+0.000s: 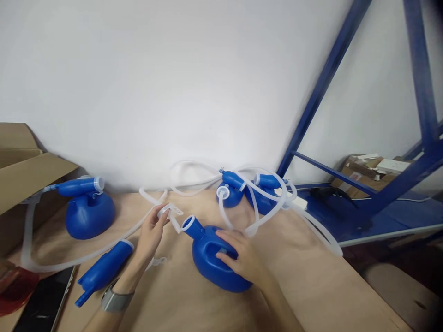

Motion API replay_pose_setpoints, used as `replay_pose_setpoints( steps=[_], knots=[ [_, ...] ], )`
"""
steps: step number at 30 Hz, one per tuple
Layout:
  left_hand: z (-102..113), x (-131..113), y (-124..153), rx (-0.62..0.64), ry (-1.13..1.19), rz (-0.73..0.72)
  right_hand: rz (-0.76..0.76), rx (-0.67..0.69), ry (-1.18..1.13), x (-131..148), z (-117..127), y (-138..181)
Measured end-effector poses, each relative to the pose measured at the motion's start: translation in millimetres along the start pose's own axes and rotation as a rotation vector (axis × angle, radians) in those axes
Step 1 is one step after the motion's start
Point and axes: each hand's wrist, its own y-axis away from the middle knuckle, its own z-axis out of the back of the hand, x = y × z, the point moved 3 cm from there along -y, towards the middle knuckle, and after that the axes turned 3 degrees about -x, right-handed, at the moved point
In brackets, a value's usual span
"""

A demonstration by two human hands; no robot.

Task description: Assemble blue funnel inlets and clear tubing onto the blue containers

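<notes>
My left hand (155, 229) pinches a white plastic cap (164, 211) with a short spout pointing down toward the bottle's mouth; a clear hose seems to run near it. My right hand (242, 256) grips the handle of a blue urinal bottle (211, 263), thumb and fingers around it. The bottle lies tilted on the table, its uncapped neck (193, 226) angled up to the left, close to the cap but apart from it. Left of my forearm lies a loose blue funnel-shaped piece (105, 267) with a white rim. A small clear strap (157, 262) lies beside my left wrist.
At left stand another blue bottle (90, 216) and an open cardboard box (38, 170); a phone (44, 299) lies in front. Two more bottles with coiled clear hoses (270, 221) sit at the back. The blue metal frame (321, 92) rises at right beyond the table (311, 286).
</notes>
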Motion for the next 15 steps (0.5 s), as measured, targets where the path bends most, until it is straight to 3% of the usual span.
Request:
replay_pose_setpoints(
  steps=[3,6,10,15],
  knots=[
    [-11.7,0.5,-9.1,-0.073,0.011,-0.031,-0.019,0.016,0.054,3.4,-0.3,3.1],
    [-27.7,4.8,-4.5,-0.012,-0.024,-0.041,-0.035,0.032,0.104,6.3,1.8,6.3],
    [-39.9,10.2,25.9,0.143,-0.071,-0.062,-0.093,-0.009,0.126,6.6,2.3,9.3],
    [-35.5,9.7,57.2,0.177,-0.152,-0.147,-0.186,-0.03,0.131,9.3,1.7,7.2]
  ],
)
